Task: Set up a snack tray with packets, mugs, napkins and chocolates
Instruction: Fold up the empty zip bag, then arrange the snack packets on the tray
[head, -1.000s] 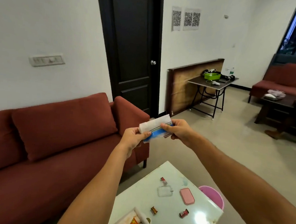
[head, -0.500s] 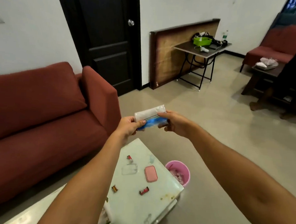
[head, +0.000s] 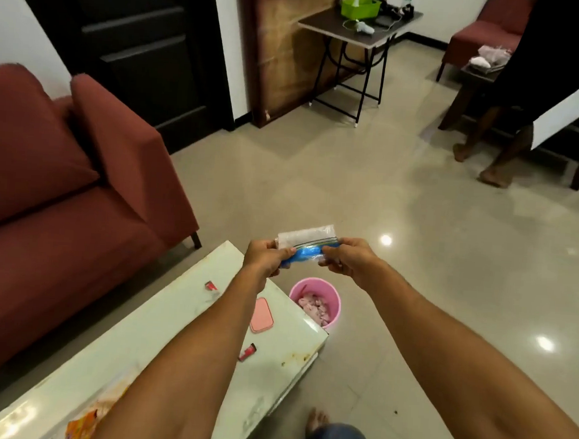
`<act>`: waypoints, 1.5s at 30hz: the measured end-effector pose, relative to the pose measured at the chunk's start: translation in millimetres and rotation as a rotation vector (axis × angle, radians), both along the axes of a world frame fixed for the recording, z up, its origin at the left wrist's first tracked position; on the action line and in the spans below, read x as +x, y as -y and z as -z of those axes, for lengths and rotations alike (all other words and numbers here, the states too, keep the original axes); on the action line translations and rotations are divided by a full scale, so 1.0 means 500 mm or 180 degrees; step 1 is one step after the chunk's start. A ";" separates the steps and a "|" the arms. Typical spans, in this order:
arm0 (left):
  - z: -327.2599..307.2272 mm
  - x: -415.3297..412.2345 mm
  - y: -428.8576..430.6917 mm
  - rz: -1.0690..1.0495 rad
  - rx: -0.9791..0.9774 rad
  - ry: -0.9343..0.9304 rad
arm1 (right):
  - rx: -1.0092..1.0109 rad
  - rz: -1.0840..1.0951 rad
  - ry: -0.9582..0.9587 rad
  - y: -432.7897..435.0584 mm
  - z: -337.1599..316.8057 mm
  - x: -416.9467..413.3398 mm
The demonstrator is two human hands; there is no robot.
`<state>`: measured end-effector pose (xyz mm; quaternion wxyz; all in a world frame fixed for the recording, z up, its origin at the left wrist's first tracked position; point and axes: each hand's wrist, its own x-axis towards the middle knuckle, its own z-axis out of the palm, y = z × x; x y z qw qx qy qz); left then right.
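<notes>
Since the earlier frames, the view has tilted downward and both hands, gripping the same packet, now sit lower in frame, above the far end of the desk and the bin beside it; the grip itself is unchanged.

Nearest the camera, an orange printed snack packet [head: 80, 425] is lying at the near edge of the pale glossy desk [head: 158, 350]. Farther along the desk, a small red-wrapped chocolate [head: 247, 352] is resting near the right edge, a flat pink rectangular case [head: 262, 315] is lying beyond it, and a second red-wrapped chocolate [head: 211, 285] is sitting toward the far left. No tray or mug is showing here.

Past the desk corner, a pink round plastic bin [head: 315, 305] holding crumpled pink material is standing on the floor.

Above that zone, the left hand [head: 266, 257] and the right hand [head: 348, 257] are each clamped on one end of a white and blue plastic napkin packet [head: 308, 242], held level in mid-air between them, clear of the desk. The pinch at both ends suggests the wrapper is being pulled open; no tear is visible yet. Judged from this, the napkin step is in progress and placement is still outstanding.

Beyond, a dark red fabric sofa [head: 63, 185] is standing at left.
</notes>
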<state>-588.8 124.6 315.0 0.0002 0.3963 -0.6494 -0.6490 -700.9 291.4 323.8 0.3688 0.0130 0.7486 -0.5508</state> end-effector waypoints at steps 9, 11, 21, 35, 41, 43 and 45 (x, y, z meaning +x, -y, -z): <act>0.362 -0.158 -0.060 0.0254 -0.0148 0.0695 | 0.0256 0.0421 0.0755 -0.059 0.352 -0.103; 0.440 -0.189 -0.069 0.0325 -0.0160 0.0851 | 0.0358 0.0510 0.0732 -0.072 0.430 -0.128; 0.747 -0.297 -0.126 0.1016 -0.0926 0.1440 | 0.1033 0.1053 0.0771 -0.106 0.840 -0.178; 0.835 -0.267 -0.133 0.0998 -0.1646 0.0989 | 0.0970 0.1013 0.0998 -0.034 1.000 -0.174; 0.785 -0.267 -0.131 0.0900 -0.1776 0.0770 | 0.1043 0.0876 0.1312 -0.049 0.987 -0.199; 0.760 -0.257 -0.126 0.0947 -0.1890 0.0715 | 0.1203 0.0914 0.1196 -0.064 0.995 -0.196; 0.732 -0.236 -0.109 0.0927 -0.1993 0.0734 | 0.1396 0.0896 0.1042 -0.064 0.976 -0.175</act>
